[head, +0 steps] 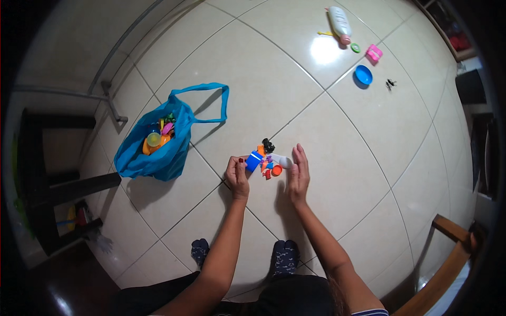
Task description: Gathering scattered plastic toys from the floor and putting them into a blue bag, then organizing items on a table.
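Between my two hands, a small heap of toys lies on the tiled floor. My left hand (pixel 238 175) is at its left side, against a blue toy box (pixel 253 161); a small dark red piece (pixel 241 160) shows at its fingertips. My right hand (pixel 299 173) stands on edge at the right, fingers extended, beside a white plastic spoon-like piece (pixel 281 160). The heap has a black toy (pixel 268 145), an orange piece (pixel 261 150), an orange round lid (pixel 277 170), a red toy figure (pixel 267 174) and small purple pieces (pixel 269 159).
An upright blue fabric bag (pixel 178 158) filled with toys stands at left. At the upper right lie a white bottle (pixel 339 23), a green ring (pixel 355 48), a pink toy (pixel 374 53), a blue bowl (pixel 363 75) and a black toy insect (pixel 390 83). Wooden furniture (pixel 438 284) borders the lower right.
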Tool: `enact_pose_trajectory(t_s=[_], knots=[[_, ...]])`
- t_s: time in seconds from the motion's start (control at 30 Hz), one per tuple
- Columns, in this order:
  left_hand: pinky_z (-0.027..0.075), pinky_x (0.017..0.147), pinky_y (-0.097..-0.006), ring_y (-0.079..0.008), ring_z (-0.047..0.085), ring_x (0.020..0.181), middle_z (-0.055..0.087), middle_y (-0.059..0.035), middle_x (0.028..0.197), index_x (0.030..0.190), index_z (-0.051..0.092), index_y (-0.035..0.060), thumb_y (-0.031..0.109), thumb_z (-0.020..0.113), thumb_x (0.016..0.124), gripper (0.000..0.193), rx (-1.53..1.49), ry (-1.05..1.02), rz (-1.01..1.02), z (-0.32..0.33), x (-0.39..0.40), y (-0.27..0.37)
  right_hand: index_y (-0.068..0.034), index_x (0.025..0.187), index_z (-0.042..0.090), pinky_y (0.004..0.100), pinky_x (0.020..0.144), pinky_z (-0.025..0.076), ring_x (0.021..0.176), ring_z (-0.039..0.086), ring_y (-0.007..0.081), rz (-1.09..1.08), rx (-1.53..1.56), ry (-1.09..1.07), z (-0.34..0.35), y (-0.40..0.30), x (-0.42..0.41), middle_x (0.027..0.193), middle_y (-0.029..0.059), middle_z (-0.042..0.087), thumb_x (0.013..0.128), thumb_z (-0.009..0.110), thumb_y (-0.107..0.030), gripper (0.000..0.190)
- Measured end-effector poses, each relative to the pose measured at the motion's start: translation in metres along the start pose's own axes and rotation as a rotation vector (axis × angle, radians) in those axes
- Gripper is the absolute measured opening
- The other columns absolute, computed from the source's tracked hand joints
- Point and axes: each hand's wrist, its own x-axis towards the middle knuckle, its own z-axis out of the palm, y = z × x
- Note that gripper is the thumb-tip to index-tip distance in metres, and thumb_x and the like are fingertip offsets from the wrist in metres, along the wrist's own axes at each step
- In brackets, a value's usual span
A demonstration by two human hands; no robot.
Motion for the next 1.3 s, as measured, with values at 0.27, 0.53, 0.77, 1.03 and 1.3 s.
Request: enact_pose_trajectory(t_s=[0.27, 0.53, 0.77, 1.03, 1.3], knots=[[0.024, 0.102, -0.0386, -0.0317, 0.031, 0.125, 0.031, -0.0221, 0.134, 0.115, 0.047, -0.0007, 0.031, 0.041, 0.088, 0.041, 0.591, -0.009, 0.415, 0.019, 0.016, 0.031, 0.000, 0.128, 0.038, 0.0372, 0.100, 0.030, 0.123, 0.034, 0.0298, 0.066, -0.001, 0.135, 0.029, -0.001, 0.000, 0.137, 0.0157, 0.032, 0.092, 0.035, -0.015, 0.039], [0.021, 0.105, -0.0364, -0.0336, 0.027, 0.129, 0.030, -0.0224, 0.137, 0.125, 0.043, -0.0013, 0.027, 0.027, 0.087, 0.050, 0.264, -0.433, 0.271, 0.027, 0.024, 0.022, 0.000, 0.128, 0.038, 0.0369, 0.100, 0.029, 0.123, 0.035, 0.0309, -0.002, -0.031, 0.026, 0.072, 0.004, 0.009, 0.135, 0.0177, 0.034, 0.093, 0.034, -0.021, 0.042], [0.016, 0.108, -0.0324, -0.0229, 0.021, 0.132, 0.020, -0.0133, 0.143, 0.133, 0.030, -0.0022, 0.023, 0.030, 0.081, 0.057, -0.300, -0.326, -0.047, 0.027, 0.021, 0.011, 0.006, 0.128, 0.035, 0.0332, 0.104, 0.024, 0.126, 0.032, 0.0234, 0.260, 0.772, 0.029, 0.082, -0.010, 0.006, 0.135, 0.0168, 0.034, 0.093, 0.031, -0.029, 0.050], [0.036, 0.097, -0.0309, -0.0204, 0.045, 0.114, 0.043, -0.0132, 0.128, 0.132, 0.034, 0.0034, 0.024, 0.032, 0.084, 0.053, -0.591, -0.196, -0.223, 0.043, 0.015, 0.011, 0.004, 0.127, 0.038, 0.0311, 0.099, 0.032, 0.115, 0.043, 0.0208, 0.321, 0.942, 0.104, 0.078, 0.005, 0.005, 0.124, 0.0147, 0.045, 0.091, 0.034, -0.030, 0.049], [0.034, 0.097, -0.0310, -0.0206, 0.045, 0.113, 0.047, -0.0123, 0.125, 0.125, 0.042, -0.0004, 0.022, 0.032, 0.083, 0.050, -0.684, -0.061, -0.286, 0.040, 0.006, -0.002, 0.000, 0.125, 0.041, 0.0287, 0.087, 0.041, 0.099, 0.050, 0.0162, 0.480, 1.136, 0.103, 0.078, -0.002, 0.007, 0.107, 0.0102, 0.052, 0.088, 0.042, -0.032, 0.049]])
